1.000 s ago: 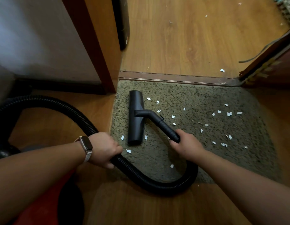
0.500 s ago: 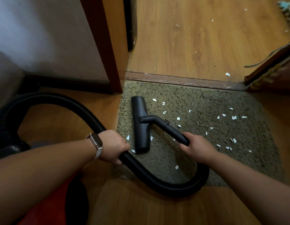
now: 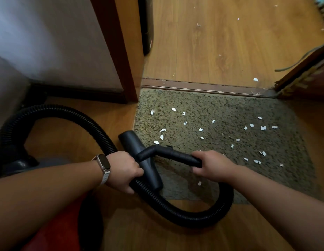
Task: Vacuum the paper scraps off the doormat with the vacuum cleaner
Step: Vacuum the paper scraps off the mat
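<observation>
The right hand (image 3: 214,166) is gripping the black tube (image 3: 177,156), fingers curled tight around it. The left hand (image 3: 124,171) is gripping the hose (image 3: 96,126), fingers closed around it just beside the head (image 3: 139,156). The head is the long flat part that sucks. It is sitting on the near left edge of the mat (image 3: 221,109), partly on the mat and partly on the wood floor (image 3: 76,133).

The scraps (image 3: 263,128) are lying on the mat. Some are on the left side of the mat, just past the head. More are on the right side of the mat. One scrap (image 3: 199,183) is on the near part of the mat, close under the right hand.

The job is looking only just begun, since lots of scraps are showing. To do this step well, I think the head needs to be lying flat on the mat and going slowly, in straight rows from the left side of the mat to the right. Pushing fast might scatter the light scraps. The mat might also bunch up if the head is digging in.

There is room to move. The middle of the mat has nothing on it but scraps. At the far edge of the mat a sill (image 3: 202,86) is running across, and the head might bump it. A door frame (image 3: 121,51) is standing at the far left corner of the mat. The hose is looping across the floor at the near edge of the mat, so it could drag over that edge.
</observation>
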### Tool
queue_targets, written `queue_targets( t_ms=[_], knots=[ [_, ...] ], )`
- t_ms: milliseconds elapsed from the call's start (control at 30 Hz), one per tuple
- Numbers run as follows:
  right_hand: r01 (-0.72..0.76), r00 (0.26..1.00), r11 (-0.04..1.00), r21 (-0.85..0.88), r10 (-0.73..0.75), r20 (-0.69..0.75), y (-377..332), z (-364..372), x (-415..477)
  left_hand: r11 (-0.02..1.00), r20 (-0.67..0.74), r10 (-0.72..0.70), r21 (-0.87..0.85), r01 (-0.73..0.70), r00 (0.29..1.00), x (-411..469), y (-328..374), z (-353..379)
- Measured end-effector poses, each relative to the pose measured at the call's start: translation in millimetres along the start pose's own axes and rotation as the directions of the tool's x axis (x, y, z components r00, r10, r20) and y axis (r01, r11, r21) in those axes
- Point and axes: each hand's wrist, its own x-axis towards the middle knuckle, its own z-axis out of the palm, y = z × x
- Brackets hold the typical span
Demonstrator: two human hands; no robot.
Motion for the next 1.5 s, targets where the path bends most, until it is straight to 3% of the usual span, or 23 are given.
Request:
queue_targets(
  t_ms=[233, 733, 1233, 1500],
  knots=[
    [0.023, 0.999, 0.996, -0.081, -0.025, -0.024, -3, 0, -1, 1.000, 0.001, -0.005, 0.014, 0.005, 1.000, 0, -4, -2],
    [-0.221, 0.965, 0.970, 0.098, 0.232, -0.124, 49, -15, -9, 0.997, -0.002, -0.071, 0.003, 0.071, 0.997, 10, -7, -11],
    [-0.162, 0.975, 0.986, 0.047, 0.168, -0.146, 35, -16, 0, 0.994, -0.056, -0.100, 0.030, 0.102, 0.993, 22, -17, -24],
    [-0.261, 0.945, 0.950, 0.172, 0.288, -0.156, 65, -17, -8, 0.993, -0.059, -0.122, -0.014, 0.121, 0.991, 30, -19, -26]
  ],
)
